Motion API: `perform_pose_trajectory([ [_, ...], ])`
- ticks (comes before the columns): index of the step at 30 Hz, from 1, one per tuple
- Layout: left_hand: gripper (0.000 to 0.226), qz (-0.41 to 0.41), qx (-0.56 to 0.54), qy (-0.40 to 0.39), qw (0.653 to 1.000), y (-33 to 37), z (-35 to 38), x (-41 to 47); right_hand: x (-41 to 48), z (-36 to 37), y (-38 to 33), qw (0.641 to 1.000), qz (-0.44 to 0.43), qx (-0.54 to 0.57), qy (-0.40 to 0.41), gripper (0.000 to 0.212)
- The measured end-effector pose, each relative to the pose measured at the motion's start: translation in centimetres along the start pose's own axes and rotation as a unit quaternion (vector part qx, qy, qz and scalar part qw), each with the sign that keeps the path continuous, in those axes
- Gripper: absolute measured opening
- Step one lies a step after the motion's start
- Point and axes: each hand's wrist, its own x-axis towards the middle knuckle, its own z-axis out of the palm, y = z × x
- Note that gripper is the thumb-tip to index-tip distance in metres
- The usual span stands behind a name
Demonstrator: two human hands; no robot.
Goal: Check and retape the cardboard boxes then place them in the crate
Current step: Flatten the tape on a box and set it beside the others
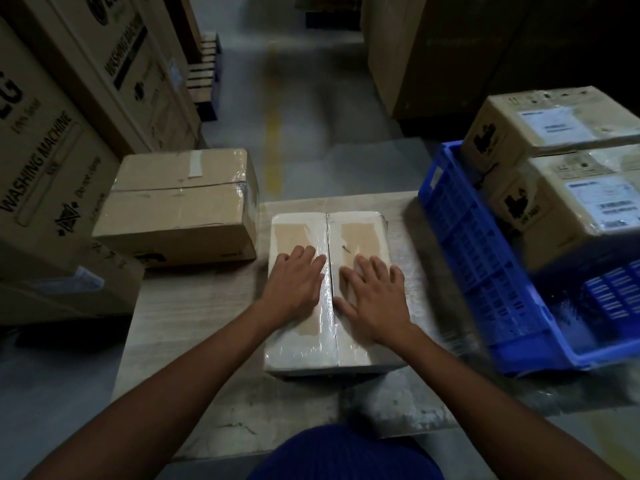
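Observation:
A flat cardboard box (360,233) lies in the middle of the table (194,306), its top covered in glossy tape with a seam running down the centre. My left hand (294,285) presses flat on the left flap beside the seam. My right hand (375,299) presses flat on the right flap. Both hands have spread, straight fingers. A blue plastic crate (478,258) stands at the right of the table. Two labelled cardboard boxes (554,133) (568,206) are stacked in its far end.
A larger brown taped box (180,209) sits on the table's far left corner. Tall washing machine cartons (59,133) line the left side. A floor aisle with a yellow line (273,133) runs ahead. More big cartons (450,53) stand at the back right.

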Motion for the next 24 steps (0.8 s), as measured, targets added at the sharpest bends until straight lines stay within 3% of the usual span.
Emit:
perform_pose_trajectory([
  [2,0.026,0.015,-0.004,-0.002,1.000,-0.6,0.1,0.7,0.8,-0.7,0.1,0.999,-0.006,-0.005,0.035,0.062],
  [4,0.042,0.002,-0.044,-0.012,0.999,-1.2,0.6,1.1,2.3,-1.2,0.2,0.998,0.013,0.038,0.048,0.059],
  [7,0.063,-0.045,-0.068,-0.048,0.995,-1.6,1.5,1.3,4.3,-0.6,0.3,0.998,0.025,0.064,-0.006,0.073],
  [11,0.062,-0.056,-0.066,-0.048,0.995,-1.4,2.0,1.6,4.7,0.2,1.2,0.999,0.005,0.041,0.003,0.076],
  [15,0.057,-0.057,-0.039,-0.006,0.998,-2.3,1.7,3.9,6.8,-1.3,3.1,0.997,-0.025,0.038,0.069,0.047],
  [18,0.070,-0.139,-0.066,-0.040,0.987,-2.6,2.4,5.4,7.8,-1.2,3.2,0.993,-0.004,0.062,0.099,0.038],
  [21,0.078,-0.243,-0.096,-0.043,0.964,-2.3,2.5,6.1,8.1,-0.2,3.2,0.994,0.044,0.084,0.053,0.058],
  [24,0.083,-0.358,-0.201,-0.029,0.912,-2.4,1.3,7.2,8.7,-0.6,3.1,0.974,0.123,0.189,-0.010,0.092],
])
